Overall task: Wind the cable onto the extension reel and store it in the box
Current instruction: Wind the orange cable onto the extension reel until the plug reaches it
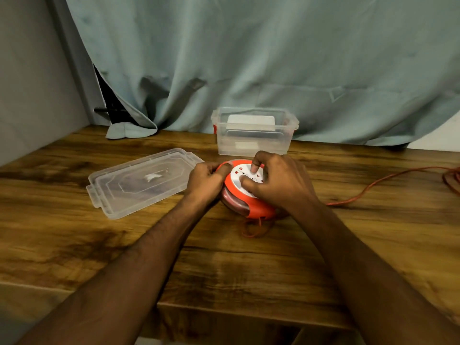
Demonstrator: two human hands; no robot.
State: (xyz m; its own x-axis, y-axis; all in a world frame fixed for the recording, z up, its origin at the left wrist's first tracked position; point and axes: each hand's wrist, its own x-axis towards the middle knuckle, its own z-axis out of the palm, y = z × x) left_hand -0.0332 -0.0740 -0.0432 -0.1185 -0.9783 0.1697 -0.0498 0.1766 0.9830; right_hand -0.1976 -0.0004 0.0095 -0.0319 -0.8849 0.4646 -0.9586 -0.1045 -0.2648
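Orange reel (251, 202) partly hidden under right hand (278, 180), cable (388, 179) cut off.

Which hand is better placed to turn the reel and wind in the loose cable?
Right hand: its fingers rest on the reel's white face, cable trailing right. Left hand steadies the rim.

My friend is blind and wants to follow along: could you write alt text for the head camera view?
Two bare hands grip a round orange extension reel with a white socket face on a wooden table; its orange cable trails off right. Behind stands an open clear plastic box, its clear lid lying left.
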